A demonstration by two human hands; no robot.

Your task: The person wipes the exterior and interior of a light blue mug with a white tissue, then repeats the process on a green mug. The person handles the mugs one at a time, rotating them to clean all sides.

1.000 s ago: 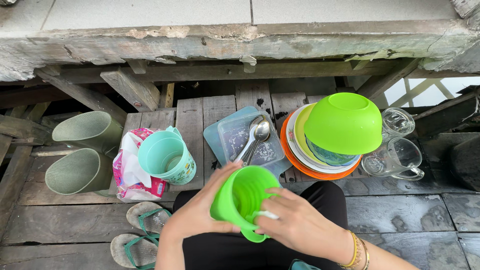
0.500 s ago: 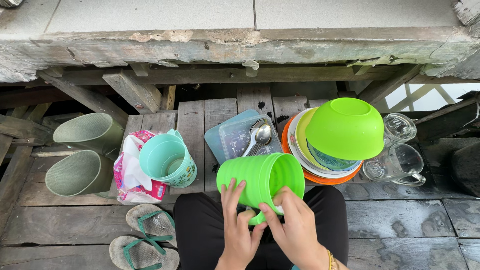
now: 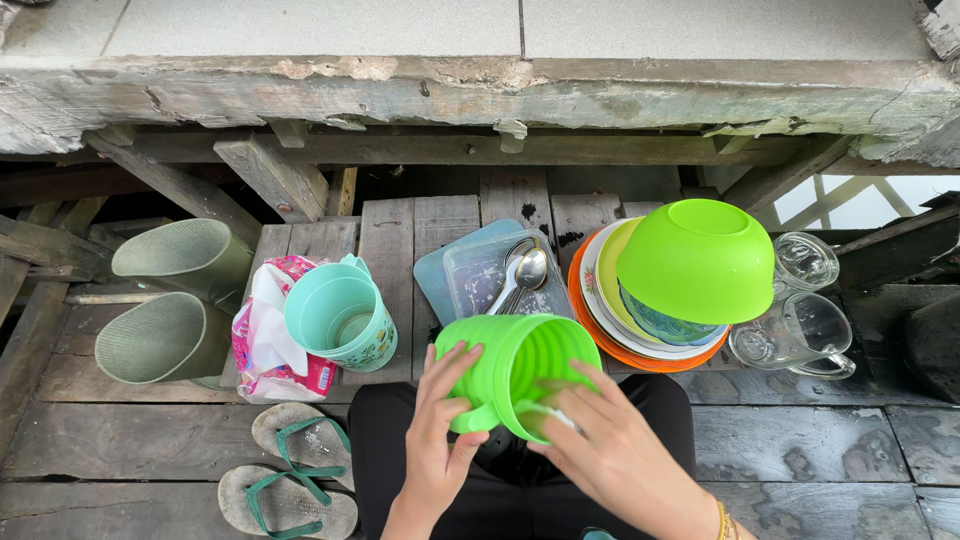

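- The wooden floor (image 3: 150, 440) of weathered grey planks ran under everything; at 12 o'clock it ended against rough timber beams below a chipped concrete ledge (image 3: 480, 90).
- Open planks showed only at 4 o'clock, beyond the person's dark-clothed lap; every other side was crowded.
- The green pitcher (image 3: 515, 370) lay tilted on its side over the lap, its mouth turned toward 4 o'clock, ribbed plastic, bright and glossy.
- The left hand (image 3: 440, 440) gripped the pitcher's outer wall from 8 o'clock, fingers spread over the ribs, thumb near the handle.
- The right hand (image 3: 610, 455) came in from 5 o'clock, fingers curled at the rim around a small white piece; whether that was a sponge or a cloth, I could not tell.
- At 10 o'clock, just beside the pitcher, stood a teal cup (image 3: 340, 320) of smooth plastic, touching a pink-and-white packet (image 3: 270, 345).
- Two grey-green boots (image 3: 165, 300) lay on their sides at 9 o'clock, well apart from the hands.
- A pair of sandals (image 3: 295, 470) with green straps lay at 8 o'clock.
- At 12 o'clock a clear blue-tinted box (image 3: 470, 275) held metal spoons (image 3: 525, 270).
- At 2 o'clock a green bowl (image 3: 700, 260) sat upturned on stacked plates (image 3: 600, 320), with glass mugs (image 3: 795, 330) beside them.
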